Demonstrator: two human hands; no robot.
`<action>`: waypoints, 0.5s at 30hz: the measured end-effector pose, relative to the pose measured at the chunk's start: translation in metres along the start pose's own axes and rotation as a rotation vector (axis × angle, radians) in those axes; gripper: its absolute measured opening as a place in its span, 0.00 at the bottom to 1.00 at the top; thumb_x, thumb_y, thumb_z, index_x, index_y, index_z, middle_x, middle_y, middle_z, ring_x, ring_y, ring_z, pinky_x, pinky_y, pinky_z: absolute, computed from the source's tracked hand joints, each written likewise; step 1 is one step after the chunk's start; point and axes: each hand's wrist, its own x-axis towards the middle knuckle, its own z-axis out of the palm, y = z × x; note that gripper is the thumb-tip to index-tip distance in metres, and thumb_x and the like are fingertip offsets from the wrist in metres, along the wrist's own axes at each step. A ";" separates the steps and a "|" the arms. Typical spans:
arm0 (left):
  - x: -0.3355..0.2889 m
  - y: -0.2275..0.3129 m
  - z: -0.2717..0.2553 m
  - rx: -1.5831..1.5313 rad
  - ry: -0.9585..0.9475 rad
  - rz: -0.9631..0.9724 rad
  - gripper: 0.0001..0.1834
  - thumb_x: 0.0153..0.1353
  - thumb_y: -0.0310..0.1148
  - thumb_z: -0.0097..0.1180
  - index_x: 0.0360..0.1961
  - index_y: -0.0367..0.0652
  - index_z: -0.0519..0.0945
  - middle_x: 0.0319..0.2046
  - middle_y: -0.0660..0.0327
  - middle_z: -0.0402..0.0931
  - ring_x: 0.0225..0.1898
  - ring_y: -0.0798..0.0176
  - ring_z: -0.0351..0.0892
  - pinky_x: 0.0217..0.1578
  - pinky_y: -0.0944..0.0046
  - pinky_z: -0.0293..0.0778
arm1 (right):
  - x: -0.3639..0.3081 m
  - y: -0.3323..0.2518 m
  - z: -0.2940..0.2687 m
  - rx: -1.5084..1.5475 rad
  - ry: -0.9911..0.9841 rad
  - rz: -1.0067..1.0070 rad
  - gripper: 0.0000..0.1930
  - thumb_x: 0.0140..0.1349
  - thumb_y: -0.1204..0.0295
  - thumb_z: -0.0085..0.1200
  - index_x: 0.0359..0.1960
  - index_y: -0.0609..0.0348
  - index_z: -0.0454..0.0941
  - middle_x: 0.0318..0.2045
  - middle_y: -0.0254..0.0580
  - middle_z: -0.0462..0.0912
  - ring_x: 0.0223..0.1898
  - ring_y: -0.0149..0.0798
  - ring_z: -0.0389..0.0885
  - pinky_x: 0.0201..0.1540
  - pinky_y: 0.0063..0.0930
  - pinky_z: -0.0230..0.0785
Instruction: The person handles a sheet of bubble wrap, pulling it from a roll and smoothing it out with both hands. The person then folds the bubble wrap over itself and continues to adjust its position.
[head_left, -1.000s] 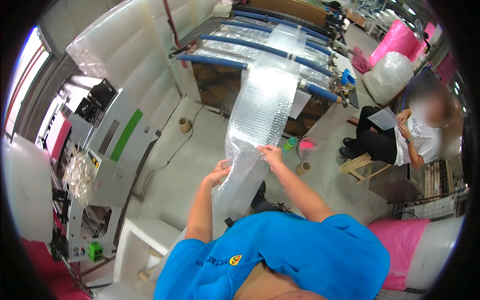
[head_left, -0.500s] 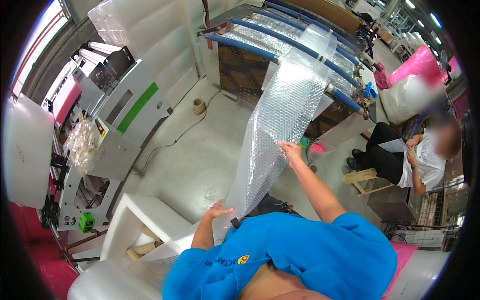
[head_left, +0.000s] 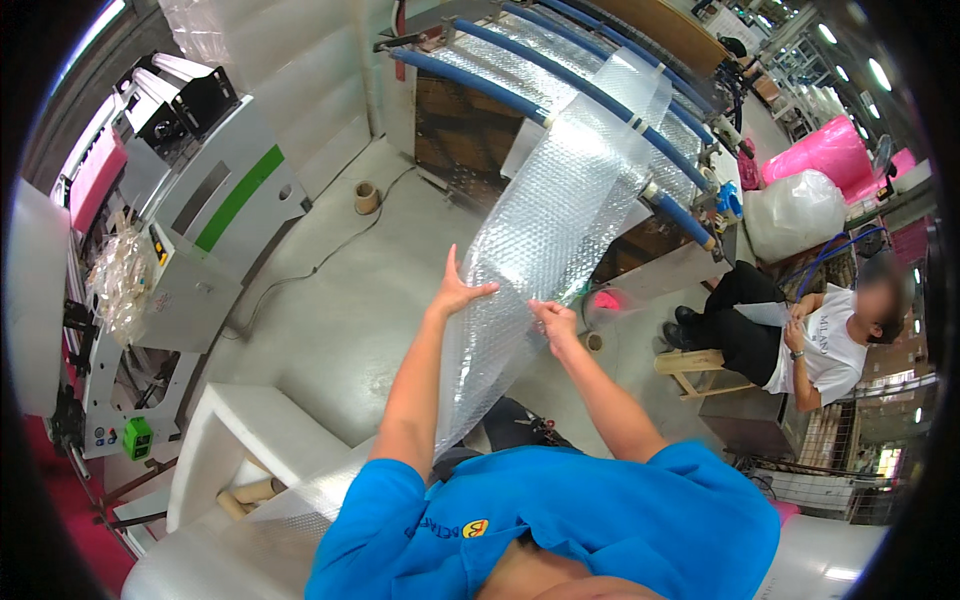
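A long strip of clear bubble wrap (head_left: 545, 225) runs from the blue-roller machine (head_left: 500, 88) down toward my body and on to the lower left. At its left edge is my left hand (head_left: 462, 293), the thumb lying over the film and a finger stretched upward, apart from the thumb. My right hand (head_left: 556, 324) pinches the right edge of the bubble wrap, its fingers closed. Whatever fingers of my left hand lie under the film are hard to see.
On the left stands a grey machine (head_left: 225, 225) with a green stripe. A cardboard core (head_left: 367, 198) and a cable lie on the floor. White foam (head_left: 255, 425) is at the lower left. To the right, a person (head_left: 815, 340) sits on a wooden stool (head_left: 690, 372), near pink rolls (head_left: 820, 155).
My left hand has moved up and forward along the strip, nearer my right hand. My right hand has shifted slightly left and down, still at the film's edge. The view has turned slightly.
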 end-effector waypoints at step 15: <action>0.068 -0.004 0.012 0.378 0.068 -0.148 0.29 0.46 0.51 0.54 0.41 0.37 0.71 0.35 0.50 0.74 0.38 0.52 0.74 0.39 0.59 0.67 | 0.080 -0.035 -0.018 -0.058 0.032 -0.086 0.11 0.43 0.68 0.61 0.22 0.61 0.75 0.18 0.30 0.73 0.19 0.22 0.67 0.21 0.17 0.63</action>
